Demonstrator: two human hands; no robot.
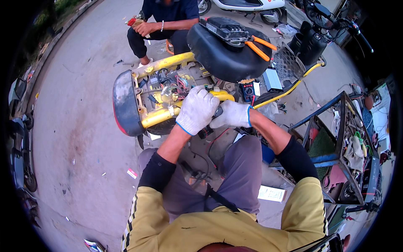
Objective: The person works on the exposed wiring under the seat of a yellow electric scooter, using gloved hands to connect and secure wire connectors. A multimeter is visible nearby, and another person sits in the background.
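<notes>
Two gloved hands at the yellow frame [161,116].
Your left hand [196,110] curls over its tube beside the wiring [178,84]; your right hand [232,115] closes on a dark part, unclear what.

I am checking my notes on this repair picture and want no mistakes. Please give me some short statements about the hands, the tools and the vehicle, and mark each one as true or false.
1. Both hands wear white work gloves. True: the left hand and the right hand are gloved.
2. The hands are at the yellow frame of an opened scooter. True.
3. Orange-handled pliers lie on the ground. False: they rest on the raised black seat.
4. The wiring inside the frame is covered. False: it lies exposed.
5. Another person crouches beyond the scooter. True.
6. The right hand holds the pliers. False: it is down at the frame, close to the left hand.
</notes>
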